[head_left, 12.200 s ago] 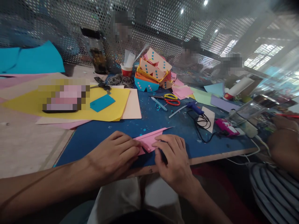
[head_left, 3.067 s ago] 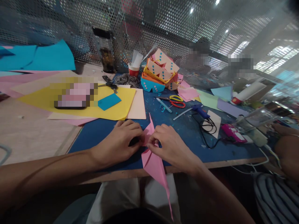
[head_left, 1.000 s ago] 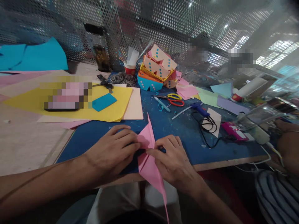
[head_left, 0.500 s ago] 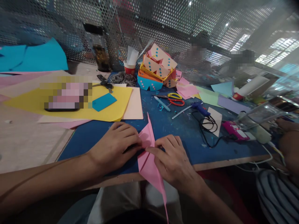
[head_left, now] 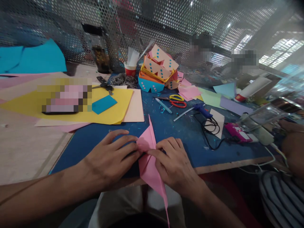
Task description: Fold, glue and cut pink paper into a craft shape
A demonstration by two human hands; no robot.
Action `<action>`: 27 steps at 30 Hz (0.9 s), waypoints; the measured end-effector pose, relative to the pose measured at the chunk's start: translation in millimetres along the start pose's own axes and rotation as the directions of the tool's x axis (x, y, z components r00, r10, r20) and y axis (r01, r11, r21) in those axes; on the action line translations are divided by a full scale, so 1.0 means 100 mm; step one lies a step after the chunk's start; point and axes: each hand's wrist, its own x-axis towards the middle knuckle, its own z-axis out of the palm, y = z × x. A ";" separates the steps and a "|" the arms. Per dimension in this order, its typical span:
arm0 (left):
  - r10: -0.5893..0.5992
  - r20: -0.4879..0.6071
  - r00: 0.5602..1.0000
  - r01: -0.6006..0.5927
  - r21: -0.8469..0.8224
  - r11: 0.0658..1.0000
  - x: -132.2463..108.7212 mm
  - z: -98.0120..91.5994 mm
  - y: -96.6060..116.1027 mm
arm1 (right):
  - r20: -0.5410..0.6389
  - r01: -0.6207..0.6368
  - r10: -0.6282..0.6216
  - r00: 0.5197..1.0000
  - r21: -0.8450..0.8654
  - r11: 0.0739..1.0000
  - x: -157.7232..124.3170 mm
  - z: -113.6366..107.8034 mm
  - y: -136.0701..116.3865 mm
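A folded sheet of pink paper [head_left: 152, 171] lies at the front edge of the blue board [head_left: 95, 134], its long pointed tail hanging over toward my lap. My left hand [head_left: 116, 153] pinches the paper's left side, with the thumb and fingertips meeting near a crease. From the other side my right hand [head_left: 172, 160] grips it, the thumb laid across the middle fold. Both sets of fingertips come close together at the centre, and part of the crease there is hidden beneath them.
Beyond the hands lie scissors [head_left: 177, 100], a light-blue pen [head_left: 163, 106] and a blue glue gun [head_left: 203, 110] with a coiled cord. Decorated paper pieces [head_left: 159, 68] are stacked behind. Yellow paper [head_left: 114, 114] and a phone [head_left: 66, 99] are left. Another person's arm [head_left: 293, 148] is right.
My left hand has shifted slightly left and its fingers have spread a little, still at the paper. The right hand has hardly moved. The whole view has drifted slightly.
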 end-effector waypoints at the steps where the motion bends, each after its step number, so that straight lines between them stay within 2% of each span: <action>1: -0.003 0.009 1.000 0.003 0.013 1.000 0.00 0.00 0.01 | 0.003 -0.001 0.001 1.000 0.000 1.000 0.00 0.00 0.00; 10: 0.066 -0.025 0.998 -0.063 0.095 0.994 0.00 0.04 0.11 | 0.025 0.009 -0.008 1.000 -0.027 1.000 0.00 0.00 0.02; 15: 0.048 -0.012 0.999 -0.047 0.069 0.997 -0.01 0.03 0.11 | 0.041 0.041 -0.039 0.998 -0.037 0.998 0.04 0.00 0.02; 21: 0.040 -0.023 0.999 -0.039 0.053 0.998 0.01 0.02 0.11 | 0.015 0.092 -0.091 0.996 -0.126 0.988 0.12 0.00 0.02; 27: 0.014 0.032 0.999 -0.016 0.039 0.999 0.00 0.01 0.10 | 0.009 0.132 -0.132 0.991 -0.150 0.980 0.11 0.00 0.03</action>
